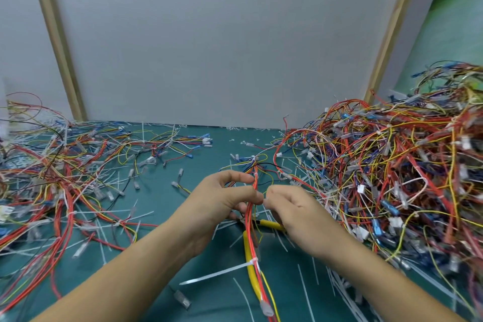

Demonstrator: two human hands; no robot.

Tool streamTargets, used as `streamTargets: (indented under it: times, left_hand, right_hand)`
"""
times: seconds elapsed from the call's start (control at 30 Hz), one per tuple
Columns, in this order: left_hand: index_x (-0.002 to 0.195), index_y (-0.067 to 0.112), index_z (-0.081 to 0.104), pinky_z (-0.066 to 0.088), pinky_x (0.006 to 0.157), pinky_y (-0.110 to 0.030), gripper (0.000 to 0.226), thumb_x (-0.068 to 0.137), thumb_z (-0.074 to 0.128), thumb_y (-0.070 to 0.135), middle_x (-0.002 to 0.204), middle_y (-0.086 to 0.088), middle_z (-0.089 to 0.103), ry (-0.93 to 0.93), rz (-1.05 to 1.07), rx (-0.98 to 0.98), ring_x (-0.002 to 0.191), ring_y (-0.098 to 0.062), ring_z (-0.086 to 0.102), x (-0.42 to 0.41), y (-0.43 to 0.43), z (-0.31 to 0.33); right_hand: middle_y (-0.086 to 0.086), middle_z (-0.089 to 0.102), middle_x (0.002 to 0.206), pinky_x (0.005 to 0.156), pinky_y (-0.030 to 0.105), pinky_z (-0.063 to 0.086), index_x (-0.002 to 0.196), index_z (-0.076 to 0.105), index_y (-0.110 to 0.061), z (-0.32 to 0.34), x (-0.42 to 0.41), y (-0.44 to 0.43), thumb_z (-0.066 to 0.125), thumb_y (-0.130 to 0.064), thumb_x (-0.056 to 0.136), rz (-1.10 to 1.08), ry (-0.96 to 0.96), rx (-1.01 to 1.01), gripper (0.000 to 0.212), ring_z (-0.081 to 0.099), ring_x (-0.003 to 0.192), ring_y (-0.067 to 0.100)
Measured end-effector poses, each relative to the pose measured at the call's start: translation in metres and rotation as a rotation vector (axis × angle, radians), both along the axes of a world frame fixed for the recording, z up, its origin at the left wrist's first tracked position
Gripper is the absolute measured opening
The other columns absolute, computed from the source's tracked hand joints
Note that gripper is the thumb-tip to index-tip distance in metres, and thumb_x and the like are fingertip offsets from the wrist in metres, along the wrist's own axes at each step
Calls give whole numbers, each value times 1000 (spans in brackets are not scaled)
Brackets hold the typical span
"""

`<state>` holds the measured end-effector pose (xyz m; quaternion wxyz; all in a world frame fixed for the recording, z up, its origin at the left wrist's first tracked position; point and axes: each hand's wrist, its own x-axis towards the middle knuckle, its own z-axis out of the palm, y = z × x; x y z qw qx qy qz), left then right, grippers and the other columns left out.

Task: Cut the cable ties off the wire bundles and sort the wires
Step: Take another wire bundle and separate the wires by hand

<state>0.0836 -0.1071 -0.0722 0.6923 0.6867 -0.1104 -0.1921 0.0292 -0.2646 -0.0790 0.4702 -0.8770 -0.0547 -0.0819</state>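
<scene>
Two tangled heaps of wire flank the green desk (162, 251), a left heap (52, 178) and a right heap (392, 178). Yellow-handled cutters (270, 223) lie under the red wire bundle (250, 232). The left hand (217, 204) pinches this bundle, and the right hand (295, 212) pinches it just beside.

green mat (219, 154) | grey back panel (222, 34) | wood post L (58, 42) | wood post R (392, 34)

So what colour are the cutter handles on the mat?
Yellow handles, seen in the head view.
</scene>
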Motion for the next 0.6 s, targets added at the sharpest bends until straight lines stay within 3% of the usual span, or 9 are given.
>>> streamTargets:
  times: [0.07,0.27,0.4,0.53,0.6]
  left_hand:
    - [105,12,67,40,58,-26,52,54,75,18,66,0,67,-12,-4,17,50,-11,51,-1,-1,0]
    - [104,7,59,40,47,-13,43,64,73,3,66,-7,72,-44,40,-4,45,-7,50,-1,0,5]
    - [105,10,58,41,55,-20,53,54,70,14,67,-5,73,-64,37,13,51,-10,50,-3,0,6]
    - [104,10,56,42,51,-14,40,70,75,-1,67,-6,73,-89,21,9,49,-8,52,0,2,5]
    - [104,11,55,44,57,-16,43,70,78,3,71,-8,74,-108,-12,12,52,-10,54,0,3,5]
  right_hand:
    - [-11,23,52,48,27,20,56,31,-22,-2,1,4,42,-33,81,-7,39,57,29,22,47,7]
    - [-9,22,51,49,28,17,53,29,-24,-5,1,8,41,-27,80,-16,-77,56,30,21,49,6]
    - [-5,21,50,43,24,16,55,32,-18,-5,1,8,41,-26,78,-29,-57,139,27,19,45,8]
    - [-2,21,50,43,23,16,54,33,-16,-5,0,7,41,-26,78,-34,-54,153,27,18,45,10]
    - [-4,20,50,42,22,16,52,31,-18,-3,1,6,41,-25,76,-39,-51,173,27,17,44,9]
